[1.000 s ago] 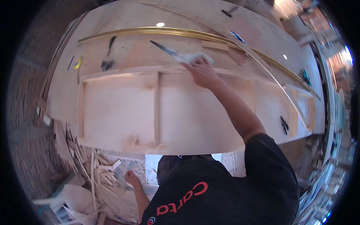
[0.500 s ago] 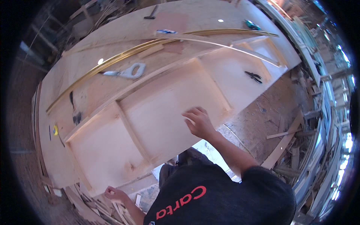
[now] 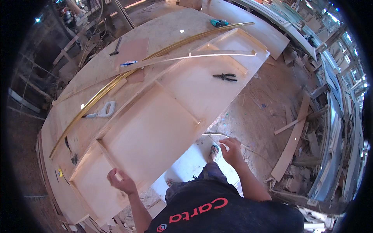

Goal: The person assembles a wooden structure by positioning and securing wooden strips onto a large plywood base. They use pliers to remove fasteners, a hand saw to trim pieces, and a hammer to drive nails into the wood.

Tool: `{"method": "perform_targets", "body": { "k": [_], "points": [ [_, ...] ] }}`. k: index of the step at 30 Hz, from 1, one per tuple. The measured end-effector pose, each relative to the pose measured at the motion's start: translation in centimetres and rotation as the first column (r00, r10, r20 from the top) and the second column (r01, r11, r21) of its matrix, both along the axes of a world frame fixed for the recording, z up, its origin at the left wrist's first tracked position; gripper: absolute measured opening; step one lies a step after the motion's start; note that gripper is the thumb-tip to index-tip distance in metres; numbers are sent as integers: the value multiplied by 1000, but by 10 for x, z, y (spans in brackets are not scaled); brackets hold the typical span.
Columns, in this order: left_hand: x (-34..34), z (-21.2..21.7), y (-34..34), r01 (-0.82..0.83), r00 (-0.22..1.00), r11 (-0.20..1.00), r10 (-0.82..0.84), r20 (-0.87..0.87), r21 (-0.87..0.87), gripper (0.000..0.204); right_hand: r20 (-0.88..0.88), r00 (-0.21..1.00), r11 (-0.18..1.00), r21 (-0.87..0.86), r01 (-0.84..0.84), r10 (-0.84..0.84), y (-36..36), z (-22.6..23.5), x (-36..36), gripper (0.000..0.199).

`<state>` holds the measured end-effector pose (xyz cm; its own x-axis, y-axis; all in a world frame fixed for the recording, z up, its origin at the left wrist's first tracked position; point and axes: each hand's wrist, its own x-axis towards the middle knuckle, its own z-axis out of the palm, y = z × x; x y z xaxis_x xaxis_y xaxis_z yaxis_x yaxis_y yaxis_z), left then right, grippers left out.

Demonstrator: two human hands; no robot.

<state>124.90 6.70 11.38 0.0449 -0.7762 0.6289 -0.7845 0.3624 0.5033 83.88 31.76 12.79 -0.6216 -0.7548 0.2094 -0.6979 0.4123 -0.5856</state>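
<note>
Handling stage: left hand (image 3: 121, 181) grips the near edge of the framed plywood panel (image 3: 155, 128) lying on the workbench (image 3: 97, 72). Right hand (image 3: 232, 150) hangs loosely open, empty, off the panel's right edge. Shifting it likely needs a second grip.

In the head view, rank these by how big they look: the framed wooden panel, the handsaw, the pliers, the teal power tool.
1. Framed wooden panel, by far the largest.
2. Handsaw, counting only its white handle and the bit of blade that shows.
3. Pliers.
4. Teal power tool. It lies farthest from the camera, so its place against the pliers is unsure.
</note>
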Motion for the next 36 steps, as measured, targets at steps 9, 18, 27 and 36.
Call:
{"method": "perform_targets", "body": {
  "k": [9, 18, 27, 36],
  "points": [
    [-203, -32, 44, 138, 990, 940, -129, -49, 312, 23, 75, 997, 988, 156, 12, -24, 55, 6, -188, 22],
    [-257, -55, 26, 95, 995, 829, -103, -16, 551, 47, 7, 1000, 973, 230, -18, 17, -10, 9, -297, 41],
    [-284, -79, -47, -168, 903, 574, -235, 358, 801, 101, 5, 998, 991, 117, -60, 60, -95, -8, -327, 61],
    [-317, -80, -91, -272, 871, 345, -309, 382, 898, 146, -239, 928, 899, 402, -173, 285, -206, -62, -406, 74]
  ]
}}
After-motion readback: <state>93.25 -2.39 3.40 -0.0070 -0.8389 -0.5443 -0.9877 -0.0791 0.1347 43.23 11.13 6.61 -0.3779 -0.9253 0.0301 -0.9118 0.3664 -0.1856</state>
